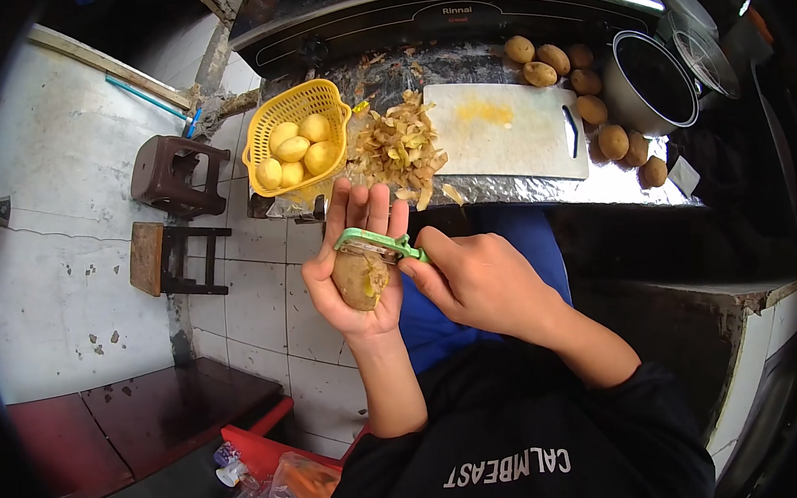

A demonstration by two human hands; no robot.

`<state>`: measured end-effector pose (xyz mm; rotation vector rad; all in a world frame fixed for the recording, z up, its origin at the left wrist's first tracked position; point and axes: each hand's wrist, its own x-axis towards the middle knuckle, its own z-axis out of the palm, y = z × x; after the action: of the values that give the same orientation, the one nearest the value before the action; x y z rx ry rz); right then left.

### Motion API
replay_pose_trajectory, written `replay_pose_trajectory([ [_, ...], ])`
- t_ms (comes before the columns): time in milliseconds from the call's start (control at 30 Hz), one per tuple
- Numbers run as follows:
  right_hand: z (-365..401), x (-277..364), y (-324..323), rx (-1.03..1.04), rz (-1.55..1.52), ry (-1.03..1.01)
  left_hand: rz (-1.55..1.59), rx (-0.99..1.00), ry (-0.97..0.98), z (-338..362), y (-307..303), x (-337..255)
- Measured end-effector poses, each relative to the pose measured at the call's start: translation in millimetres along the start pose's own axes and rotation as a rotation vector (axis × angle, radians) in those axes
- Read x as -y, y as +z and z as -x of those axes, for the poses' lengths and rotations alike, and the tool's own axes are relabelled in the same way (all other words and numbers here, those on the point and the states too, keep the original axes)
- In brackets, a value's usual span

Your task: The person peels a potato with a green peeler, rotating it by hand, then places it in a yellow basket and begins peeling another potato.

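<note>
A brown potato (357,283), with a small peeled patch on its right side, rests in the palm of my left hand (357,315), whose fingers stretch up behind it. My right hand (484,276) grips the handle of a green peeler (375,242). The peeler's blade lies across the top of the potato. Just beyond my hands, a heap of peelings (400,147) sits between a yellow basket (338,96) of peeled potatoes (293,149) and a white cutting board (502,156).
Several unpeeled potatoes (613,142) lie right of the board, beside a metal pot (622,98). A black stove (358,37) stands behind the counter. Two stools (170,176) are on the tiled floor at left. Plastic bags (294,479) are at the lower left.
</note>
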<state>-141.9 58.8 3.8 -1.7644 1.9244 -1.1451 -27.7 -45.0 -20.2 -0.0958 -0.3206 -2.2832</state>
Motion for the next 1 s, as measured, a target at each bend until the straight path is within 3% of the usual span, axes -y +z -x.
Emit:
replay_pose_trajectory([
  [267,-1,2,-2,-0.017,-0.003,0.016,-0.105,0.031,-0.041,0,-3,4],
  [533,-5,9,-6,-0.011,-0.008,0.036,-0.407,0.101,0.005,-4,5,2],
  [633,-5,4,0,-0.048,-0.046,0.047,-0.473,0.04,0.05,-4,7,6],
  [700,-6,2,0,-0.077,-0.055,0.055,-0.576,-0.203,-0.02,-2,-2,4],
  [733,-6,2,1,-0.076,-0.055,0.054,-0.766,-0.431,0.098,-1,4,10],
  [1000,-3,-7,16,-0.087,-0.017,0.083,-0.89,-0.593,0.296,3,4,7],
])
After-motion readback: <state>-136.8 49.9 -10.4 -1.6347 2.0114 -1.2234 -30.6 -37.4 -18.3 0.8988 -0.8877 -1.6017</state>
